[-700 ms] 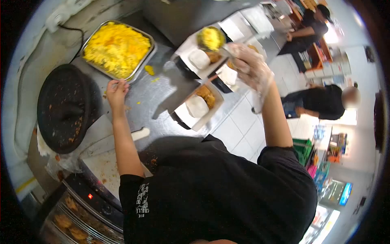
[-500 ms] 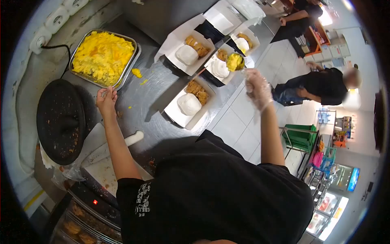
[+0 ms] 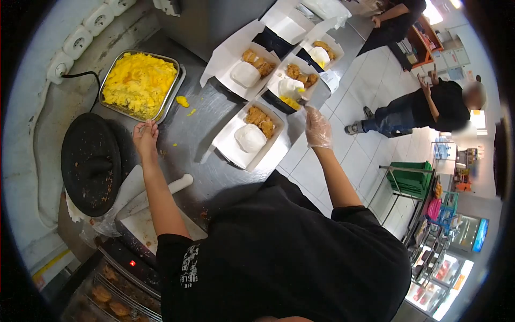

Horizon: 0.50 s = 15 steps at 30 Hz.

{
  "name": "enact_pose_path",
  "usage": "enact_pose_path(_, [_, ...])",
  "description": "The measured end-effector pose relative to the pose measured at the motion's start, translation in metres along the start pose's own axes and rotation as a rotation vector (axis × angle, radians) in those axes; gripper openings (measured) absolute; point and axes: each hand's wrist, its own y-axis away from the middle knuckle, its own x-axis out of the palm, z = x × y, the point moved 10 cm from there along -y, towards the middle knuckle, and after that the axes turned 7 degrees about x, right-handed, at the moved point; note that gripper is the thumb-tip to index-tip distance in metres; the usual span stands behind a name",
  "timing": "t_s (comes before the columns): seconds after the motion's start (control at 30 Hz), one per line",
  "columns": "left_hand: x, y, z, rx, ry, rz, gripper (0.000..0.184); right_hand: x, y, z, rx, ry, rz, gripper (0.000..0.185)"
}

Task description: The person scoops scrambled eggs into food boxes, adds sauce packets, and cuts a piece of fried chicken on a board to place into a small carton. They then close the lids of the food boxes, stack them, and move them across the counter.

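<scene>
My left hand (image 3: 145,140) pinches the near corner of a metal tray (image 3: 170,92) heaped with yellow scrambled egg (image 3: 138,85). My right hand (image 3: 318,127), in a clear plastic glove, is closed on the handle of a spoon (image 3: 302,100). The spoon's head is low in an open box (image 3: 279,88) that holds a white rice mound (image 3: 290,87), fried chicken (image 3: 302,75) and yellow egg at its near edge. Nearer me, another box (image 3: 225,134) has rice (image 3: 250,138) and chicken (image 3: 261,121). A third such box (image 3: 220,67) lies beyond it.
A stone mortar (image 3: 90,161) stands at the left, near a knife (image 3: 179,183) on a board. Further boxes lie at the far side of the steel table (image 3: 206,115). Egg bits are scattered beside the tray. Two people in black (image 3: 424,110) stand across the tiled floor.
My right hand has come down with the spoon from above the boxes, and egg now lies in the middle box. My left hand stays at the tray. The standing person has raised their hands.
</scene>
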Motion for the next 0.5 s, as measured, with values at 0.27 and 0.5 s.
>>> enact_pose_path(0.27, [0.002, 0.003, -0.001, 0.019, -0.010, -0.026, 0.017, -0.138, -0.009, 0.095, -0.465, -1.027, -0.547, 0.028])
enact_pose_path(0.5, [0.005, 0.009, -0.006, 0.018, 0.066, -0.107, 0.016, -0.158, -0.031, 0.391, -0.917, -0.193, 0.047, 0.021])
